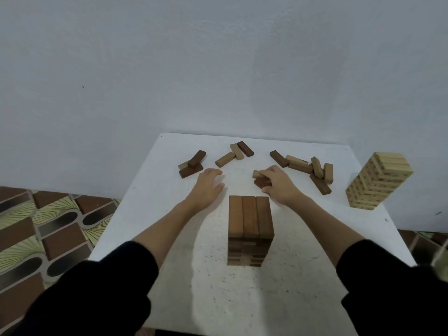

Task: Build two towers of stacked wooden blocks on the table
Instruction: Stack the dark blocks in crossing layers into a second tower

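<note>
A brown tower (251, 229) of stacked wooden blocks stands in the middle of the white table (242, 299), topped by three blocks side by side. A pale tower (378, 183) stands at the table's right edge. My right hand (278, 184) lies just behind the brown tower and grips two blocks (260, 178), a light one over a dark one. My left hand (208, 185) hovers flat and empty left of them, fingers relaxed. Loose blocks lie beyond both hands: a left pile (191, 164), a middle group (236, 152) and a right pile (312, 169).
A pale wall rises directly behind the table. The table's left edge drops to a patterned floor (36, 226). The pale tower stands close to the right edge of the table.
</note>
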A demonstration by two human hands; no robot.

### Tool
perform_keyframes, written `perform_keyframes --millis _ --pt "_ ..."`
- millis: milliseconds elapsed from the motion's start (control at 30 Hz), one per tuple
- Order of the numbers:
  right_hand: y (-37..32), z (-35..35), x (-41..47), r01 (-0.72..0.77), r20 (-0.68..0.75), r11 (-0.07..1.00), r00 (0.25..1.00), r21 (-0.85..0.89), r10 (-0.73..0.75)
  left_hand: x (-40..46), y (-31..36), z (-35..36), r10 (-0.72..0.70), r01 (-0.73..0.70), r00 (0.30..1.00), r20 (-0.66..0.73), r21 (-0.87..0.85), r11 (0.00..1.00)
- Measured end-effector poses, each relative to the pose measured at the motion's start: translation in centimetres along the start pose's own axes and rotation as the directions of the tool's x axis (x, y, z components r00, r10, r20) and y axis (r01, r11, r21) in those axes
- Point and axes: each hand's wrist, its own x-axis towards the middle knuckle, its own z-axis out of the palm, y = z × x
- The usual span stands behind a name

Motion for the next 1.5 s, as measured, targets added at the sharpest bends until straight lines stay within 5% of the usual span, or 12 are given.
perform_keyframes --millis 200,300,433,567,767,967,1100,1267,1367,1500 --pt "0.4 0.5 1.5 0.041 -0.067 0.988 0.996 -0.148 -0.051 3.8 0.0 -0.5 0.107 -0.125 0.989 0.104 0.182 0.975" --pt "0.3 1.0 2.1 -0.008 -0.113 1.0 0.994 -0.013 0.006 4.9 -0.4 -0.2 0.094 -0.136 0.98 0.174 0.249 0.959" --pt "0.0 1.9 3.2 -0.121 -0.199 0.985 0.969 0.12 0.144 5.2 -0.5 0.4 0.164 -0.17 0.985 0.045 0.27 0.948" --pt "-0.3 2.6 4.2 -0.149 -0.266 0.964 0.941 0.221 0.207 4.6 -0.1 1.6 0.157 -0.147 0.986 -0.062 0.142 0.979" --pt "-1.1 3.0 4.9 -0.008 -0.208 0.954 0.975 0.299 0.073 4.4 0.7 2.5 0.201 -0.202 0.969 -0.146 0.004 0.979" --pt "-1.8 3.0 4.4 -0.007 -0.058 0.998 0.998 0.059 0.01 4.1 0.6 2.5 0.145 -0.164 0.977 -0.155 -0.124 0.979" --pt "-1.8 2.6 4.2 0.083 -0.004 0.988 0.997 0.133 -0.083 3.5 0.0 2.1 0.092 -0.131 0.978 -0.187 -0.209 0.969" --pt "-0.5 1.9 3.7 0.077 0.078 0.973 0.992 0.217 -0.096 2.9 -1.2 1.0 0.005 0.006 0.998 0.067 -0.156 0.988" --pt "0.4 2.2 3.1 0.041 -0.047 0.99 0.998 0.138 -0.035 3.3 -0.9 0.8 0.014 -0.001 0.994 0.112 -0.114 0.994" --pt "0.8 3.0 2.1 -0.02 -0.098 0.943 0.994 0.332 0.055 3.8 -0.2 1.3 0.018 0.0 0.996 0.092 -0.194 0.981"
